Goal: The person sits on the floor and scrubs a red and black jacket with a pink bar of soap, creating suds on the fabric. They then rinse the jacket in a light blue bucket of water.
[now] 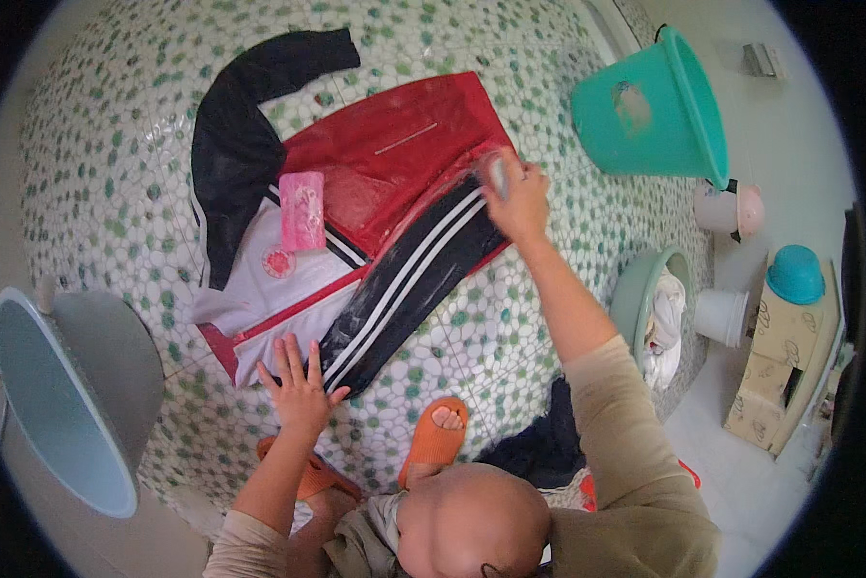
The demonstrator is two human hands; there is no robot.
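A red, white and black track jacket (pixel 397 166) lies spread on the pebble-patterned floor, with two white stripes along its black sleeve (pixel 433 267). My left hand (pixel 299 394) rests flat with fingers apart on the white collar end, beside the striped sleeve. At that sleeve's far end, my right hand (pixel 523 199) grips what looks like a scrubbing brush (pixel 496 173), blurred and partly hidden by the fingers. Whitish residue marks the fabric near both hands. On the jacket's white and red panels sits a pink rectangular block (pixel 302 211), possibly soap; a round red emblem shows beside it.
A grey-blue bucket (pixel 108 383) stands at left, a green bucket (pixel 635 108) at upper right. Below that are a pale green basin (pixel 624 296) holding white cloth, a white tub (pixel 722 318) and a cardboard box (pixel 772 361). Dark cloth (pixel 538 441) lies near my orange slippers (pixel 433 437).
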